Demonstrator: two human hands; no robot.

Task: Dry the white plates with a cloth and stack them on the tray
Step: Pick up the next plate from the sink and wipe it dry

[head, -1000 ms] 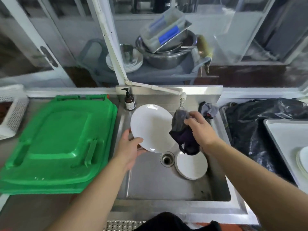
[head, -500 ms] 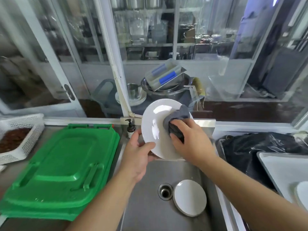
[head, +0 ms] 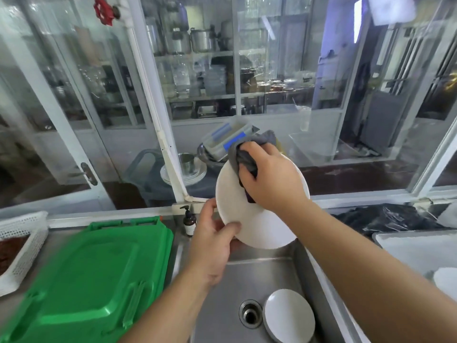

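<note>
Mid-dry on one white plate (head: 257,219), held tilted up at frame centre, above the back edge of the sink (head: 247,280). Left hand (head: 212,243) pinches its lower-left rim, thumb on the face, fingers behind. Right hand (head: 269,177) is curled round a bunched grey cloth (head: 243,154) and presses it onto the plate's upper part. Both hands clamped: left on plate, right on cloth.

Status as I read it:
- Plate in hand: wipe in progress on the upper area. Can't tell whether the face is dry; the back is not visible.
- Second white plate (head: 289,315) lies in the sink basin, lower centre-right, just beside the drain (head: 250,313). Looks untouched, so at least one more left to dry.
- Tray (head: 408,246) sits at the right edge on the surface. A white rounded edge (head: 446,280) shows on it at far right, probably a plate already stacked, but it's cropped and I can't count.

So: likely at least one done, one in work, one queued. Remaining: finish this wipe, move the plate right to the tray, then repeat for the sink plate.

Around: green plastic lid (head: 86,280) lower left, soap pump bottle (head: 190,222) behind the sink, white perforated basket (head: 22,243) far left, black plastic bag (head: 390,219) behind the tray.
</note>
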